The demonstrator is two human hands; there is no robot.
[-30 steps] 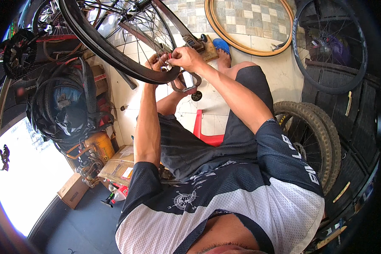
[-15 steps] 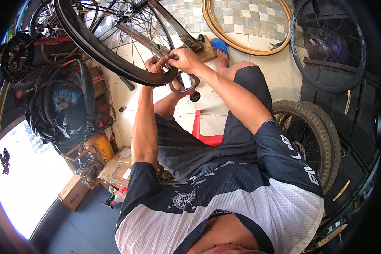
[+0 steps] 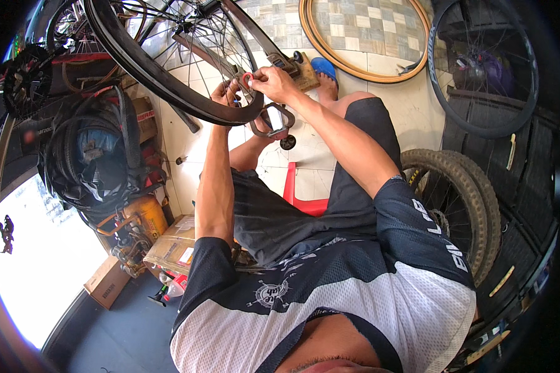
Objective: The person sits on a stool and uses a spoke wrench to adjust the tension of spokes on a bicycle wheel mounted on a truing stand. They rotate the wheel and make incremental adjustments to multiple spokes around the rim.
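Right hand [image 3: 275, 85] farther from left hand [image 3: 226, 94]

Near the top middle, our right hand [image 3: 272, 83] pinches a little red thing [image 3: 244, 75], our left hand [image 3: 226, 94] is by a big wheel [image 3: 168, 92], and a blue slipper [image 3: 323, 64] shows to the right

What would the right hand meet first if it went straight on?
Probably the left hand, just past the small red ring the right hand holds; depth is unclear, so the spoked wheel could come first.
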